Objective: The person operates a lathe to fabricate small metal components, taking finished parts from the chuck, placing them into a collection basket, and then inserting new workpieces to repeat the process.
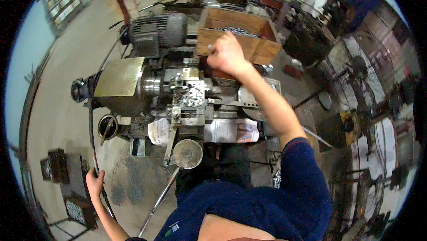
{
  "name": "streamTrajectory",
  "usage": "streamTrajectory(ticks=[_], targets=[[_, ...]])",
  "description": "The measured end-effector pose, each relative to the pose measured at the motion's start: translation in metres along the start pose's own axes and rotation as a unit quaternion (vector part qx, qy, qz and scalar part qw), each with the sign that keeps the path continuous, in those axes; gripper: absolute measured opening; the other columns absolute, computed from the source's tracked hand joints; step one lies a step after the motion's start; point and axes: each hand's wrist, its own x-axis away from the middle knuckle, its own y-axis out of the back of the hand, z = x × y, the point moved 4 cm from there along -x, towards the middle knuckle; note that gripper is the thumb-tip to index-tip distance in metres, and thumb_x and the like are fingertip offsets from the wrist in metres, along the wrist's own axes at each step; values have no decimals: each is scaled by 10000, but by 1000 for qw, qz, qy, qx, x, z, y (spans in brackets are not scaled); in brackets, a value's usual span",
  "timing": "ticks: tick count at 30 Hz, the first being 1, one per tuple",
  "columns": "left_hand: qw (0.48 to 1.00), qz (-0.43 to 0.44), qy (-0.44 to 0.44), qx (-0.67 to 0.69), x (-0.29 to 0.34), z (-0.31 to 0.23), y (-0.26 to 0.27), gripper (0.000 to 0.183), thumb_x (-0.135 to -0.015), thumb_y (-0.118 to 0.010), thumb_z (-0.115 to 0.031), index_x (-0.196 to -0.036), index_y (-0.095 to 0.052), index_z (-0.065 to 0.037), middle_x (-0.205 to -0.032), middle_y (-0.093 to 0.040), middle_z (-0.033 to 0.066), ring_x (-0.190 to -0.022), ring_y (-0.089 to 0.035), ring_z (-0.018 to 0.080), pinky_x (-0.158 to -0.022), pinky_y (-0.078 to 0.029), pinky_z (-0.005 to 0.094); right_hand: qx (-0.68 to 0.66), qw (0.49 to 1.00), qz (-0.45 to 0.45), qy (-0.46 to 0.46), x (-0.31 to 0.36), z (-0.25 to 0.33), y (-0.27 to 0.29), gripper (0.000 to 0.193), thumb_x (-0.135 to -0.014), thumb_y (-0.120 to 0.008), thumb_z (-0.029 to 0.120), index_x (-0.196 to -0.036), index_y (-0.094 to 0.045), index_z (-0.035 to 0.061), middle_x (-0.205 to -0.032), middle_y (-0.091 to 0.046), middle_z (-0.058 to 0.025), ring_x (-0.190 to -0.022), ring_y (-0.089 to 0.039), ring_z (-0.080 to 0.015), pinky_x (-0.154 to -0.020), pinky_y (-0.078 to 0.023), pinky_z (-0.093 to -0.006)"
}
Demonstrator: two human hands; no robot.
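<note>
My right hand point(227, 56) is raised over the far right part of a lathe-like machine, just in front of a wooden box point(262, 50). Its fingers are closed in a pinch, with a small shiny metal piece point(210, 46) showing at the fingertips; its exact kind is too small to tell. Many small metal parts point(240, 32) lie inside the box. Low on the left, my left hand point(94, 182) is closed around a long dark rod point(92, 138) beside the machine. Metal chips cover the tool slide point(190, 94), right of the round chuck point(150, 84).
An electric motor point(162, 32) sits behind the headstock cover point(120, 77). A round metal disc point(187, 154) and a slanting bar point(160, 198) stand close before me. A handwheel point(108, 126) juts out at left. At right stands a large fan point(358, 70).
</note>
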Motion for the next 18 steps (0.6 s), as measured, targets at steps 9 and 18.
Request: streamTrajectory(ticks=[9, 18], targets=[[983, 15, -7, 183, -35, -17, -25, 253, -853, -582, -232, -867, -542, 18, -585, -495, 37, -509, -454, 117, -479, -384, 282, -38, 981, -96, -164, 158, -100, 52, 444, -594, -645, 216, -1020, -632, 92, -1207, -499, -177, -1078, -498, -333, -910, -411, -388], [980, 56, 39, 185, 69, -168, -27, 404, -949, -328, -335, -1245, -508, -126, -1186, -517, 147, -1029, -513, 289, -924, -366, 477, 100, 733, 157, -655, 603, -122, 71, 274, -605, -596, 215, -812, -681, 57, -823, -642, -171, -806, -619, -326, -755, -495, -374]])
